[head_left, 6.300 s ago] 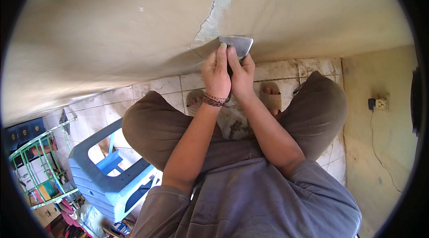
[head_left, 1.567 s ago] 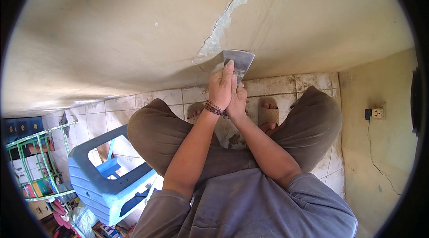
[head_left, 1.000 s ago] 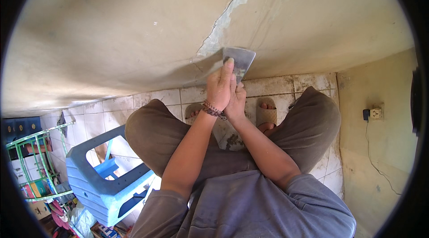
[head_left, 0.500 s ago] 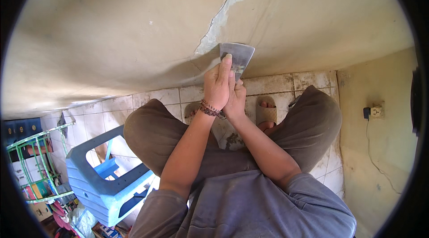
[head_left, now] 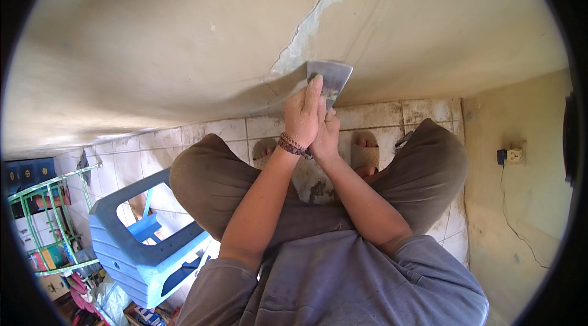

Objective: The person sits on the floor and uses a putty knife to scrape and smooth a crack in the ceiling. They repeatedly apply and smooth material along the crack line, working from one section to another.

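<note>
A wide metal scraper [head_left: 335,72] has its broad edge against the beige wall [head_left: 184,44], low down. My left hand [head_left: 301,116], with a dark braided bracelet at the wrist, presses along the blade with its fingers stretched up over it. Just to its right, my right hand [head_left: 329,137] is closed around the lower part of the scraper; the handle is hidden between the hands. Above and left of the blade runs a jagged crack with a pale strip of bared plaster [head_left: 300,41].
A blue plastic step stool [head_left: 116,252] stands on the tiled floor [head_left: 226,130] at the left. Beyond it is a green metal rack [head_left: 52,203] with clutter below. On the right wall a black plug with a cord sits in a socket [head_left: 514,156]. My knees flank my hands.
Both hands and the scraper have shifted slightly right in the picture. The view of the wall crack has moved slightly right too. My grip looks the same.
</note>
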`<action>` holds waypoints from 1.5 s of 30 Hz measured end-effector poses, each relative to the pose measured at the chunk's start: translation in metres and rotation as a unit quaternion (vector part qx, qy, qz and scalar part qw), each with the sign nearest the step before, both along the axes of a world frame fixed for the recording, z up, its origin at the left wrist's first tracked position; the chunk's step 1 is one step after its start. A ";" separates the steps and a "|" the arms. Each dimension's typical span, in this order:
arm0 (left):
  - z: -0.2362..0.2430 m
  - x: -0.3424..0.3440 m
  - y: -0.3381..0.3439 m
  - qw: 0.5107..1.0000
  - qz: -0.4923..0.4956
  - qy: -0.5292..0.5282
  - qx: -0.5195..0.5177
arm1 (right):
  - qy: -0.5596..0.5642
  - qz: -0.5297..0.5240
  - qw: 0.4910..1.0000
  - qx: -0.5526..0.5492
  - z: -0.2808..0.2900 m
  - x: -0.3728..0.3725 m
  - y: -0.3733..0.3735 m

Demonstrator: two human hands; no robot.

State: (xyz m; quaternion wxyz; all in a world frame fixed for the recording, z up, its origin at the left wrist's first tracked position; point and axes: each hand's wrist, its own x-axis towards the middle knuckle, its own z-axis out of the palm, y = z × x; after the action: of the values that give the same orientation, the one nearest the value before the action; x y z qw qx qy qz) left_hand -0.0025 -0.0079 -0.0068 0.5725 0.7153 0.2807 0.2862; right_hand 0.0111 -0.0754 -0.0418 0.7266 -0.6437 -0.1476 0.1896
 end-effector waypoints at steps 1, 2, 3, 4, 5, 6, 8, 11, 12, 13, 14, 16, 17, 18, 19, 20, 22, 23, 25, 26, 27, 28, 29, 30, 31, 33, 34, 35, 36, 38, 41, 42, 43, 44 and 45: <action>0.009 0.002 0.000 0.999 -0.004 -0.010 -0.048 | 0.001 -0.017 1.000 0.003 0.000 0.003 0.002; 0.021 0.000 -0.003 0.995 -0.007 -0.017 -0.095 | -0.007 -0.006 1.000 -0.009 0.004 0.005 0.005; 0.028 0.000 -0.003 0.990 -0.011 -0.024 -0.142 | -0.015 0.005 1.000 -0.021 0.012 0.009 0.007; 0.023 0.003 0.002 0.986 -0.004 -0.059 -0.156 | -0.018 0.019 0.999 -0.041 0.013 0.006 0.005; 0.021 0.002 0.003 0.988 -0.012 -0.053 -0.145 | -0.030 0.025 0.999 -0.030 0.010 0.005 0.003; 0.021 -0.001 0.003 0.990 -0.019 -0.046 -0.134 | -0.042 0.033 0.998 -0.020 0.007 0.006 0.002; 0.020 0.003 -0.001 0.998 0.003 -0.038 -0.052 | -0.055 0.018 0.998 0.007 0.011 0.008 0.004; 0.031 0.000 0.000 0.995 0.002 -0.041 -0.089 | -0.030 0.005 0.999 0.011 0.029 0.000 0.006; 0.039 0.002 0.004 0.991 -0.017 -0.071 -0.110 | -0.014 0.030 0.999 -0.008 0.037 0.008 0.005; 0.038 0.003 0.006 0.994 -0.019 -0.058 -0.095 | 0.002 0.053 0.998 -0.029 0.042 0.013 0.004; 0.037 0.003 0.007 0.996 -0.022 -0.045 -0.080 | -0.037 0.053 0.998 0.013 0.037 0.016 0.005; 0.030 0.005 0.001 0.997 -0.005 -0.071 -0.010 | -0.042 0.017 0.999 0.007 0.019 0.009 0.006; 0.028 0.005 0.000 0.998 -0.005 -0.058 -0.030 | -0.047 -0.002 0.999 0.006 0.016 0.007 0.006; 0.027 0.006 -0.001 0.998 -0.006 -0.045 -0.050 | -0.024 -0.007 0.999 -0.028 0.015 0.006 0.004; 0.024 0.001 -0.002 0.997 -0.004 -0.024 -0.075 | 0.001 -0.005 1.000 -0.003 0.017 0.003 0.004; 0.022 0.000 -0.001 0.996 -0.014 -0.022 -0.083 | 0.027 -0.005 0.999 0.023 0.018 0.001 0.004; 0.021 0.001 0.006 0.994 -0.034 -0.019 -0.100 | 0.060 0.002 0.997 0.044 0.023 -0.001 0.003; 0.017 -0.001 0.005 0.994 -0.027 -0.022 -0.104 | 0.066 0.007 0.997 0.040 0.027 0.000 0.002; 0.011 0.001 0.002 0.994 -0.017 -0.033 -0.106 | 0.055 0.000 0.998 0.040 0.024 -0.001 0.002; 0.010 0.005 0.001 0.995 -0.010 -0.038 -0.088 | 0.037 -0.015 0.998 0.044 0.012 0.000 0.005; 0.009 0.006 -0.002 0.997 -0.002 -0.044 -0.070 | 0.018 -0.030 0.998 0.049 0.005 0.004 0.007; 0.008 0.008 -0.001 0.998 0.007 -0.047 -0.052 | 0.001 -0.013 0.999 0.033 0.009 0.009 0.010; 0.019 0.008 0.000 0.997 0.001 -0.060 -0.057 | -0.010 0.004 1.000 0.014 0.011 0.009 0.009; 0.033 0.009 0.003 0.995 -0.005 -0.073 -0.063 | -0.021 0.022 1.000 -0.006 0.012 0.009 0.008; 0.040 0.007 0.006 0.994 -0.008 -0.085 -0.072 | -0.033 0.031 0.999 -0.017 0.010 0.010 0.006; 0.018 0.000 0.010 0.996 -0.018 -0.046 -0.073 | -0.058 0.049 0.996 -0.037 0.007 0.012 0.005; 0.013 0.000 0.006 0.998 -0.010 -0.038 -0.049 | -0.036 0.027 0.999 -0.010 0.012 0.006 0.003; 0.009 0.001 0.003 0.999 -0.002 -0.030 -0.026 | -0.045 0.021 0.999 -0.001 0.007 0.005 0.004; 0.006 0.005 0.001 0.998 0.007 -0.056 -0.036 | -0.054 0.014 0.998 0.008 -0.003 0.006 0.006; 0.034 0.004 0.003 0.996 -0.005 -0.071 -0.062 | -0.063 0.021 0.998 0.000 -0.003 0.007 0.006; 0.025 -0.001 0.006 0.990 -0.013 -0.074 -0.117 | -0.021 0.039 0.999 -0.010 0.017 0.008 0.004; 0.018 -0.002 0.002 0.995 -0.002 -0.057 -0.088 | 0.028 0.021 0.999 0.007 0.009 0.003 0.004; 0.008 0.001 0.000 0.997 0.008 -0.043 -0.058 | 0.073 0.001 0.997 0.025 0.001 0.004 0.006; -0.022 0.001 0.000 0.995 0.000 -0.029 -0.098 | 0.073 -0.011 0.997 0.029 -0.012 0.003 0.007; -0.036 0.003 -0.003 0.995 0.003 -0.028 -0.093 | 0.076 -0.026 0.996 0.031 -0.032 0.002 0.005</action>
State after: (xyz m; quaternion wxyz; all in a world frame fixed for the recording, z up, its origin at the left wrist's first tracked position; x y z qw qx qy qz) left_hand 0.0002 -0.0110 -0.0427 0.6430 0.6500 0.2922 0.2805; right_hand 0.0130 -0.0704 -0.0743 0.7598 -0.6084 -0.0807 0.2143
